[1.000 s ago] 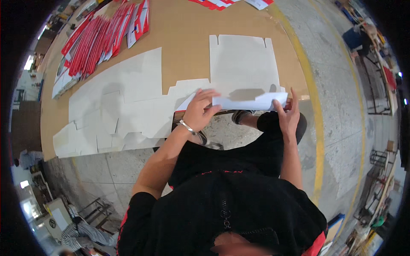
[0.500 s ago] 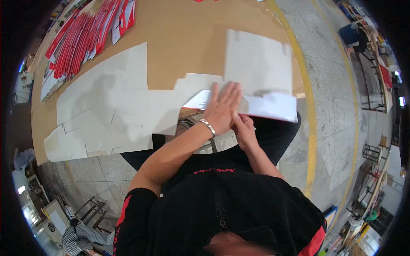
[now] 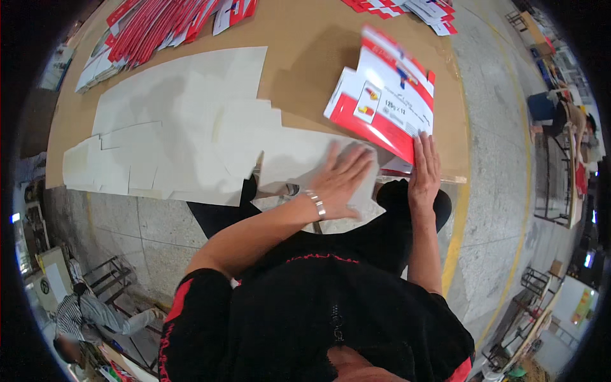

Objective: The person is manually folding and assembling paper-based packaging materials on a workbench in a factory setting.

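- Whereas half a second ago we saw a plain pale panel with a folded white flap at the right, we now record a printed red-and-white carton (image 3: 389,105) there, its printed face toward us.
- We note the hands apart now; in the preceding frame they met at the flap. The right hand (image 3: 424,169) has gone outward to the right, and our view of the tabletop (image 3: 305,79) has shifted as well.
- Carton position: right part of the tabletop, tilted in our view, beyond and to the left of the right hand, its near right corner at those fingers.
- Right fingers: extended, nearly together, touching the carton's near edge. We cannot tell whether the thumb pinches it.
- Left hand (image 3: 344,181): fingers spread wide, palm down over a pale blank (image 3: 299,153), gripping nothing that we can see; the carton is apart from it, up and to the right.
- Left fingers are motion-blurred; we cannot tell how firmly they press. The carton's far edge is blurred too.
- Upper edge of view cuts off the red-and-white stack (image 3: 159,28) at left and the printed pieces (image 3: 423,11) at right.
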`<move>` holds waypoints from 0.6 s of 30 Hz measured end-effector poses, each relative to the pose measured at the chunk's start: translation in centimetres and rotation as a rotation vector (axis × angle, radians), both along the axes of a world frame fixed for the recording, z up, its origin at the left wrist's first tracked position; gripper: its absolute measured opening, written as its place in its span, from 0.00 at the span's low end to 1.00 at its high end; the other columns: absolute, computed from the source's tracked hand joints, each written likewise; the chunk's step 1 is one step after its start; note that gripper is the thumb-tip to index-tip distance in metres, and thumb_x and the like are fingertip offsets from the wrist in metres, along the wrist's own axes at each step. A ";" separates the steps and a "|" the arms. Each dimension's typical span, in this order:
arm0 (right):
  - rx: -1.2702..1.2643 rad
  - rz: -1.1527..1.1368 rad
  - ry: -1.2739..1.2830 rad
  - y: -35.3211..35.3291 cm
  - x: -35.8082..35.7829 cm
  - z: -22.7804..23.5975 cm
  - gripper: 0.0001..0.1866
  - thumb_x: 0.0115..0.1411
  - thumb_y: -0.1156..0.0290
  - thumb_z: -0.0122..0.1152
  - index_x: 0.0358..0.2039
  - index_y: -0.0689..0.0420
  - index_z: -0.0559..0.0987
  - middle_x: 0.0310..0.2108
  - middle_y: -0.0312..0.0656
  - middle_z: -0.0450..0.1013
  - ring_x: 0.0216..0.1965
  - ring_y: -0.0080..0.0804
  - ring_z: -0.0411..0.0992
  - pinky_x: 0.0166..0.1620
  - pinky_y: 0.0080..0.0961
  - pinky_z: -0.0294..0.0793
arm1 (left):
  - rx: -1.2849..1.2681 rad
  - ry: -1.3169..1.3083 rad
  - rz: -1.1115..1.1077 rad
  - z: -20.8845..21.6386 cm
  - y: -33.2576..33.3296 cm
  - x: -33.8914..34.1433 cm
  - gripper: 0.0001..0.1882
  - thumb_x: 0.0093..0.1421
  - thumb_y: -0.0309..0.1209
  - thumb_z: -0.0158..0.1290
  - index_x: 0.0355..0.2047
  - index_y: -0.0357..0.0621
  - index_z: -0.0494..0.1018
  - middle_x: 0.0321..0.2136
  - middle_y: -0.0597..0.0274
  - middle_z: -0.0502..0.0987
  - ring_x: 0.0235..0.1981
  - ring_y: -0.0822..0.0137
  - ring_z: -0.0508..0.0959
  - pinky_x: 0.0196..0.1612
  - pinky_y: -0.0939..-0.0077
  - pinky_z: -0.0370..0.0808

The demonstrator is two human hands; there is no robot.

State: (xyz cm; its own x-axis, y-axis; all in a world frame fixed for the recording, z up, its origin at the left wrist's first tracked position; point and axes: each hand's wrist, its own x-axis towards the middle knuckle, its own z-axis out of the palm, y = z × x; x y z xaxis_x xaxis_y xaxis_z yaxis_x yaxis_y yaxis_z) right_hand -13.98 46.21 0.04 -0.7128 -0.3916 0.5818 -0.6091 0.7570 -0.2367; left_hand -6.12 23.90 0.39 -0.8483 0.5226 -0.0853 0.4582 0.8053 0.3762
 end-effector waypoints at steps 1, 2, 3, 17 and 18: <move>0.091 -0.025 -0.028 1.3 -0.7 0.1 0.27 0.57 0.82 0.46 0.59 0.55 0.69 0.61 0.46 0.64 0.63 0.43 0.62 0.63 0.41 0.59 | -0.099 -0.040 -0.015 0.9 -1.7 0.6 0.60 0.44 0.54 0.63 0.67 0.39 0.43 0.69 0.54 0.45 0.71 0.55 0.40 0.67 0.37 0.33; 0.175 -0.049 -0.060 2.2 -1.2 0.1 0.28 0.57 0.82 0.47 0.59 0.54 0.69 0.61 0.45 0.64 0.63 0.43 0.62 0.63 0.41 0.58 | -0.094 0.011 0.067 0.3 -3.7 1.5 0.57 0.43 0.48 0.65 0.67 0.38 0.47 0.68 0.53 0.48 0.70 0.54 0.44 0.68 0.41 0.37; 0.102 -0.041 -0.097 2.8 -1.5 0.4 0.29 0.55 0.81 0.48 0.60 0.53 0.69 0.61 0.46 0.64 0.63 0.43 0.61 0.63 0.41 0.58 | -0.086 0.059 0.139 -0.9 -5.8 2.5 0.54 0.42 0.42 0.66 0.66 0.38 0.50 0.68 0.53 0.50 0.70 0.54 0.47 0.68 0.45 0.42; -0.111 -0.025 -0.280 3.3 -1.9 -1.1 0.30 0.58 0.82 0.43 0.63 0.56 0.63 0.63 0.51 0.61 0.66 0.47 0.56 0.66 0.42 0.53 | 0.243 0.277 0.771 -1.9 -8.5 -1.8 0.11 0.55 0.35 0.56 0.35 0.42 0.79 0.38 0.58 0.76 0.37 0.56 0.77 0.40 0.64 0.73; 0.004 0.047 -0.246 2.8 -1.8 -0.8 0.32 0.57 0.82 0.43 0.64 0.55 0.61 0.64 0.49 0.59 0.67 0.46 0.53 0.67 0.42 0.50 | 0.242 0.278 0.774 -2.1 -8.3 -2.3 0.11 0.55 0.35 0.56 0.35 0.42 0.79 0.38 0.58 0.76 0.37 0.56 0.77 0.40 0.64 0.73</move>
State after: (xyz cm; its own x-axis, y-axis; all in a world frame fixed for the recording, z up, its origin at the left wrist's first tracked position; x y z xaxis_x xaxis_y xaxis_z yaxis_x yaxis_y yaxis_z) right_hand -15.75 49.05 -0.76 -0.8140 -0.4291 0.3914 -0.5676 0.7306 -0.3795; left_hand -8.42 15.59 -1.72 -0.9473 -0.2352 0.2177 -0.0862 0.8413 0.5337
